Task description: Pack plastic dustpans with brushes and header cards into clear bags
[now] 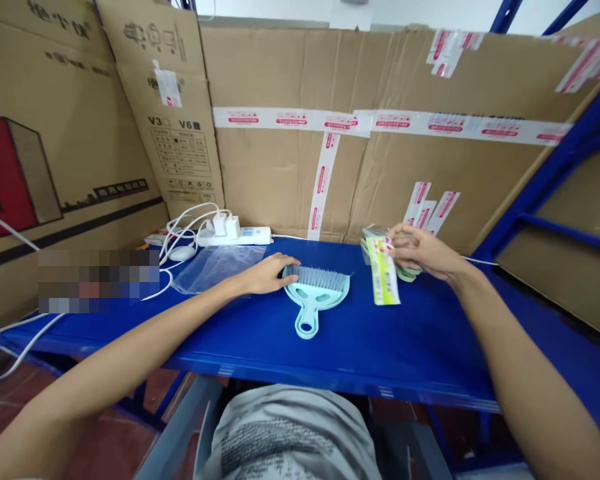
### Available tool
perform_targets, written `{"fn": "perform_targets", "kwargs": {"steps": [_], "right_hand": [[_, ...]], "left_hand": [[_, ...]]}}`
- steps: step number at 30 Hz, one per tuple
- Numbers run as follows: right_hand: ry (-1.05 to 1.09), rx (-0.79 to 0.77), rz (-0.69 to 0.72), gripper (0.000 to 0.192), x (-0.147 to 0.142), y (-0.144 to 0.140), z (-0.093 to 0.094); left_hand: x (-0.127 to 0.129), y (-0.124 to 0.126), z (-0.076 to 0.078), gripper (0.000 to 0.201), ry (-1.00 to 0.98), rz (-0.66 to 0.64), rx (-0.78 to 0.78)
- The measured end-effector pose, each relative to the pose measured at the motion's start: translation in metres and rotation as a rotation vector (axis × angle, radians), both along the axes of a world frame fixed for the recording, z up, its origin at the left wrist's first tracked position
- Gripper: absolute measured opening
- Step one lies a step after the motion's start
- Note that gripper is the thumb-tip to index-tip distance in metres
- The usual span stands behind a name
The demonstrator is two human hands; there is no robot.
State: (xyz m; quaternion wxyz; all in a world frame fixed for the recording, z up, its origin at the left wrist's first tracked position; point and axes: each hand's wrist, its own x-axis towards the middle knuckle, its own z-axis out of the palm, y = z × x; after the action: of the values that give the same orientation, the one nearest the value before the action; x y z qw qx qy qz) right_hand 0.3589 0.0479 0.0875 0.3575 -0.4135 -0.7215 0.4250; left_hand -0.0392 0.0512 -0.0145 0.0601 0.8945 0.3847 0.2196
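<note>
A small mint-green brush and dustpan set lies on the blue shelf, its handle pointing toward me. My left hand rests palm down at its left edge, fingertips touching the grey bristles. My right hand lies on a stack of packaged green sets at the back right. Its fingers touch a yellow-green printed card that juts forward from the stack.
A clear plastic bag lies left of my left hand. Behind it sit a white power strip with chargers, white cables and a white mouse. Taped cardboard walls close off the back and left. Blue rack posts stand at the right.
</note>
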Motion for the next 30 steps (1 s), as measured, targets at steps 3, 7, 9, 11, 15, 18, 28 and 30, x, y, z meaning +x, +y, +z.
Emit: {"fn": "perform_targets", "kwargs": {"steps": [3,7,9,11,15,18,28,30], "right_hand": [[0.228,-0.013,-0.048,0.069,-0.04,0.006,-0.025],[0.303,-0.074,-0.085,0.039,-0.067,0.008,-0.048],[0.312,-0.091,-0.075,0.029,-0.07,0.008,-0.052],[0.349,-0.087,-0.076,0.027,-0.07,0.008,-0.052],[0.398,-0.066,-0.145,0.033,-0.07,0.008,-0.054],[0.4,-0.006,-0.178,0.039,-0.072,0.011,-0.058],[0.511,0.124,-0.183,0.039,-0.073,0.008,-0.048],[0.494,0.114,-0.187,0.038,-0.073,0.007,-0.048]], "left_hand": [[0.003,-0.005,0.005,0.029,0.014,-0.028,0.024],[0.004,-0.004,0.007,0.018,-0.026,-0.036,0.027],[0.002,-0.002,0.006,0.017,-0.074,-0.016,0.028],[0.001,0.0,0.005,0.018,-0.126,-0.004,0.038],[0.0,0.003,0.006,0.016,-0.289,-0.009,0.032],[0.001,0.003,0.006,0.013,-0.426,-0.041,-0.013],[0.006,0.001,0.001,0.027,-0.605,-0.151,-0.183],[0.006,0.002,0.002,0.036,-0.608,-0.18,-0.231]]}}
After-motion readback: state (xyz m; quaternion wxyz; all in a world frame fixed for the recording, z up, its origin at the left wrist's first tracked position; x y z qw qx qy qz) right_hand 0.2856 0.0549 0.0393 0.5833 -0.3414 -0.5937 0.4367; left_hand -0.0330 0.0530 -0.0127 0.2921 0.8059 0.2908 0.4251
